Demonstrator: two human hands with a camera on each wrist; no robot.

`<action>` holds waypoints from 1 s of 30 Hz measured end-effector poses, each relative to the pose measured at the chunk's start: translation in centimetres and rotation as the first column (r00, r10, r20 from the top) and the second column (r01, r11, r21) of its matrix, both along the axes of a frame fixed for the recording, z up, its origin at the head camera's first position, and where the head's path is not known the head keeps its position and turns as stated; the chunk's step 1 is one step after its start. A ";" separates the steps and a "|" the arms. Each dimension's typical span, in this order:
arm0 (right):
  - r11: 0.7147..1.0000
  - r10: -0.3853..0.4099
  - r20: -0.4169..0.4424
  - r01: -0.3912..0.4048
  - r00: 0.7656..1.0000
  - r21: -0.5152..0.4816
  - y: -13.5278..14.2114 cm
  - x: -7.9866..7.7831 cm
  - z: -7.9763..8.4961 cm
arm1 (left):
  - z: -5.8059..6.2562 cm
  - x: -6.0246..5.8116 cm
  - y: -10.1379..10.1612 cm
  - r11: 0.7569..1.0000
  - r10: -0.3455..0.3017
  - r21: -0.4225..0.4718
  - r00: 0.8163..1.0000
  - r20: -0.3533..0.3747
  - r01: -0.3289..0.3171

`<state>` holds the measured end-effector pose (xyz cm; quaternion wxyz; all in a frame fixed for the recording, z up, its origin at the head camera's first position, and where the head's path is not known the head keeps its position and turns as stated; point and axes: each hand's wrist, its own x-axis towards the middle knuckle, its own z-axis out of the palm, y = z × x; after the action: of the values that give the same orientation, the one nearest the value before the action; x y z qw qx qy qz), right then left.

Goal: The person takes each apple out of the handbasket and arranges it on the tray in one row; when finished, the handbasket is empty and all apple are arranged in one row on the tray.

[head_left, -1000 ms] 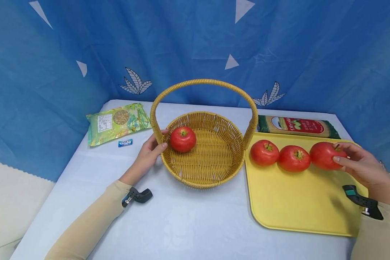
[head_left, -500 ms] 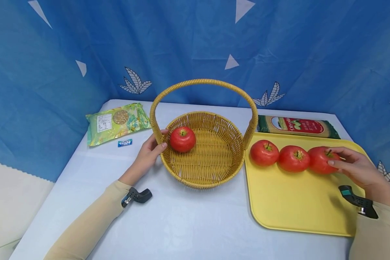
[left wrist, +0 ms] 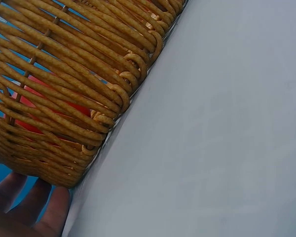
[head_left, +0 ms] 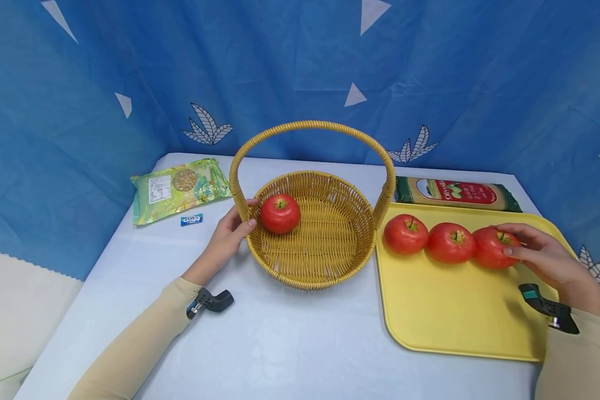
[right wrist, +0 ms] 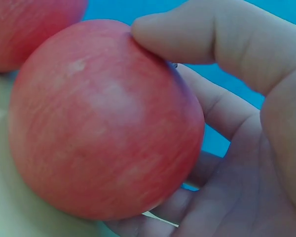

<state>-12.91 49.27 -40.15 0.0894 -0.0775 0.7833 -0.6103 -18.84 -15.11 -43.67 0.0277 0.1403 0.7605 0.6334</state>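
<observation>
A wicker basket (head_left: 312, 261) with a tall hoop handle stands mid-table, and one red apple (head_left: 280, 214) lies inside at its left. My left hand (head_left: 228, 229) grips the basket's left side at the foot of the handle; in the left wrist view its fingers (left wrist: 54, 210) touch the woven wall. On the yellow tray (head_left: 445, 311) three red apples sit in a row. The left apple (head_left: 406, 234) and middle apple (head_left: 450, 243) are untouched by a hand. My right hand (head_left: 547, 258) holds the right apple (right wrist: 103, 123) between thumb and fingers, close against the middle one.
A green food packet (head_left: 180, 189) and a small blue wrapped sweet (head_left: 191, 220) lie at the back left. Behind the tray is a long Olivoilà package (head_left: 457, 193). A blue curtain (head_left: 290, 66) hangs along the table's far edge.
My right hand has lowered the right apple onto the tray and moved it slightly left, beside the middle apple. My left hand and the basket have stayed in place.
</observation>
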 end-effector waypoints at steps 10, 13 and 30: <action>1.000 0.003 -0.017 -0.003 1.000 -0.021 -0.6 -0.3 -0.2 | 0.0 -0.1 -0.1 1.000 0.006 0.000 1.000 0.006 -0.006; 1.000 0.003 -0.027 -0.004 1.000 -0.017 -0.6 -0.4 -0.1 | 0.0 -0.1 -0.1 1.000 0.005 0.001 1.000 0.008 -0.005; 0.996 0.055 -0.037 -0.058 0.998 -0.066 0.0 0.0 -0.1 | 0.1 0.0 0.0 1.000 0.004 -0.006 1.000 -0.003 -0.004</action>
<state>-12.96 49.29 -40.27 0.0901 -0.1134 0.7612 -0.6322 -18.86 -15.08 -43.57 0.0257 0.1397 0.7627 0.6309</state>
